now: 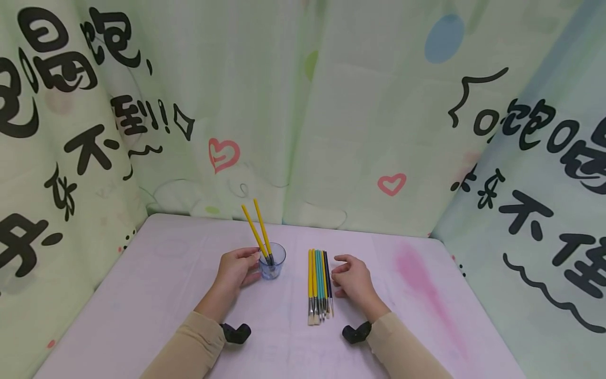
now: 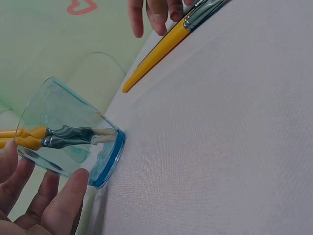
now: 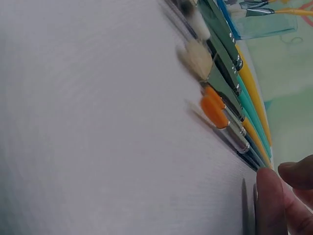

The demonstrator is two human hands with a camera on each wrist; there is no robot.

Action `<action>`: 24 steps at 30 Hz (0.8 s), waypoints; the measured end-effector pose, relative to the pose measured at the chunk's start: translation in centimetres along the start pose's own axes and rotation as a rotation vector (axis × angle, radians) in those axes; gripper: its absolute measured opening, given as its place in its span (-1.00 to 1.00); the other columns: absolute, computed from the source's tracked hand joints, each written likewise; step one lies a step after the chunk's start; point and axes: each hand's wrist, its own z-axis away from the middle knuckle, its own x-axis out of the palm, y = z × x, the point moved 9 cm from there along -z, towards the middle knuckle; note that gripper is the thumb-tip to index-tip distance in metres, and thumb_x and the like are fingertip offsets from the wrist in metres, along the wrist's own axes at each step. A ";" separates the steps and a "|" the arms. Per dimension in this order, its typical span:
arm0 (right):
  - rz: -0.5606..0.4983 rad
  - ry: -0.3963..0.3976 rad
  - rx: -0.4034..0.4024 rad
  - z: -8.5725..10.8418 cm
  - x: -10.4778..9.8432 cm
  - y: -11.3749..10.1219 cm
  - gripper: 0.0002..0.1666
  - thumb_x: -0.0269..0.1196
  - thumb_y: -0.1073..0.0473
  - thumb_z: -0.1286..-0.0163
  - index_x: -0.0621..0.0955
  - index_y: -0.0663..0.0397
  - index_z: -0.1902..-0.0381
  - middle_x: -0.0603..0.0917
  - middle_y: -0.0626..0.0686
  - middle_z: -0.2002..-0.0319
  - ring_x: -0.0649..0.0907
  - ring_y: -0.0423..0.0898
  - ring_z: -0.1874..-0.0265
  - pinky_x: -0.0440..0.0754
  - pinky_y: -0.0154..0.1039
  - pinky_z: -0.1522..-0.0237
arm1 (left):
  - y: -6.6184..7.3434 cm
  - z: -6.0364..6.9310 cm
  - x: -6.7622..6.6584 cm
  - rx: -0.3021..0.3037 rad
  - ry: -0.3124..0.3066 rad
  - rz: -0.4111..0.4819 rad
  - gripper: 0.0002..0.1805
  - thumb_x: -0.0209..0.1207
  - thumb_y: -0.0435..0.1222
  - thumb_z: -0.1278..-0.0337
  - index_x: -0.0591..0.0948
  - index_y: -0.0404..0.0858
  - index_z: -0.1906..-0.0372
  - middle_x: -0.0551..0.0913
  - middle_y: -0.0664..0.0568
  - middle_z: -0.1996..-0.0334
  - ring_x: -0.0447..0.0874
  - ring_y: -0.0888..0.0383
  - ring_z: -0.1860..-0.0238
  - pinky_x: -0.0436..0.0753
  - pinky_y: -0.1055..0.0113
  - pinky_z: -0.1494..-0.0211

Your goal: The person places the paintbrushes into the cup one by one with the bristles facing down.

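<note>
My left hand (image 1: 232,271) grips the side of a clear bluish cup (image 1: 273,272) standing on the table; thumb and fingers touch its wall in the left wrist view. Two yellow-handled paintbrushes (image 1: 254,227) lean in the cup, bristles down. To the right, a row of paintbrushes (image 1: 319,273) lies side by side, with yellow, turquoise and dark handles and bristles towards me. Beside the dark handles is my right hand (image 1: 355,279), its fingers loosely bent and apart from the thumb. Whether a fingertip touches a handle is hard to tell.
A pale pinkish cloth covers the table (image 1: 284,347), with a bright pink streak (image 1: 431,284) on the right. Printed curtains (image 1: 341,116) hang behind and on both sides. Black wrist straps (image 1: 236,333) show at both cuffs.
</note>
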 end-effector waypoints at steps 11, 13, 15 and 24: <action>0.135 -0.026 0.010 -0.4 0.6 -0.7 -0.35 0.48 0.38 -0.30 0.63 0.05 -0.35 0.71 0.08 0.24 0.62 -0.09 0.59 0.76 -0.29 0.56 | -0.1 0.0 -0.1 -0.005 0.004 -0.006 -0.65 0.29 -0.32 -0.50 0.72 -0.23 -0.28 0.67 -0.17 -0.17 0.68 -0.06 -0.13 0.86 0.06 -0.16; 0.149 -0.027 0.004 -0.3 0.6 -0.8 -0.35 0.49 0.39 -0.29 0.63 0.08 -0.34 0.70 0.08 0.25 0.61 -0.10 0.61 0.75 -0.31 0.57 | -0.2 0.1 -0.1 -0.004 0.002 -0.009 -0.65 0.29 -0.32 -0.50 0.72 -0.23 -0.28 0.67 -0.18 -0.16 0.69 -0.06 -0.12 0.86 0.05 -0.16; 0.162 -0.025 -0.003 -0.2 0.6 -0.9 -0.35 0.49 0.40 -0.28 0.63 0.10 -0.33 0.68 0.08 0.27 0.60 -0.10 0.62 0.74 -0.32 0.58 | -0.2 0.1 0.0 -0.005 0.000 -0.007 -0.65 0.29 -0.33 -0.50 0.72 -0.23 -0.28 0.67 -0.17 -0.16 0.69 -0.05 -0.11 0.86 0.05 -0.16; 0.233 -0.046 -0.035 -0.5 1.0 -1.4 -0.37 0.49 0.36 -0.26 0.64 0.13 -0.30 0.65 0.04 0.33 0.58 -0.14 0.70 0.63 -0.38 0.63 | 0.0 0.0 -0.2 0.021 -0.017 0.006 -0.63 0.29 -0.34 -0.50 0.70 -0.29 -0.30 0.69 -0.16 -0.11 0.71 0.04 0.00 0.87 0.04 -0.14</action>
